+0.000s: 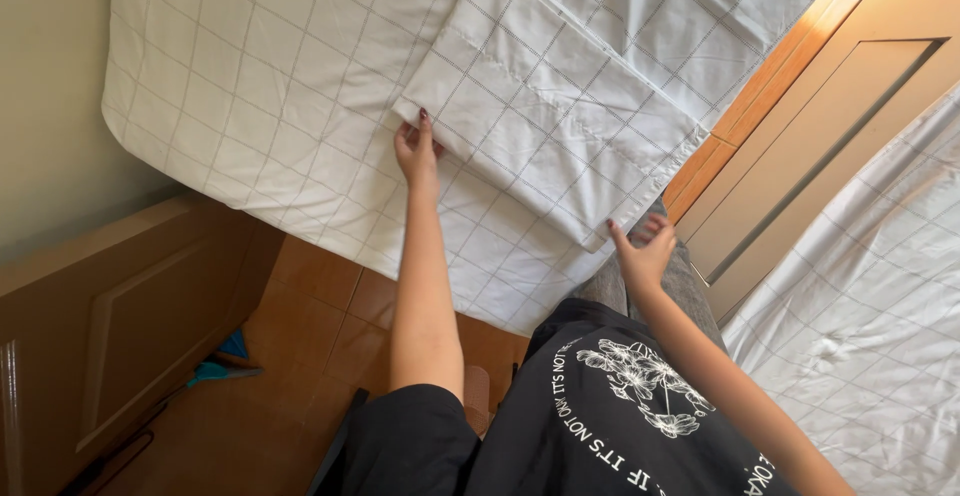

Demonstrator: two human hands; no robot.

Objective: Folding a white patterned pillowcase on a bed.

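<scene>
Item: our black printed T-shirt (pixel 620 416) nearest; beyond it, our left hand (pixel 416 151) and right hand (pixel 643 251), each grip pinching a near corner of the folded white grid-lined pillowcase (pixel 545 106). Pillowcase lies flat on the matching white grid-lined bed sheet (pixel 250 86), corners held apart to keep it taut and squared.

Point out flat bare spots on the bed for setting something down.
Free: the white checked bedsheet between the wall and the folded white checked pillowcase. Crowded: the near edge, where left hand and right hand grip that pillowcase's corners.
</scene>
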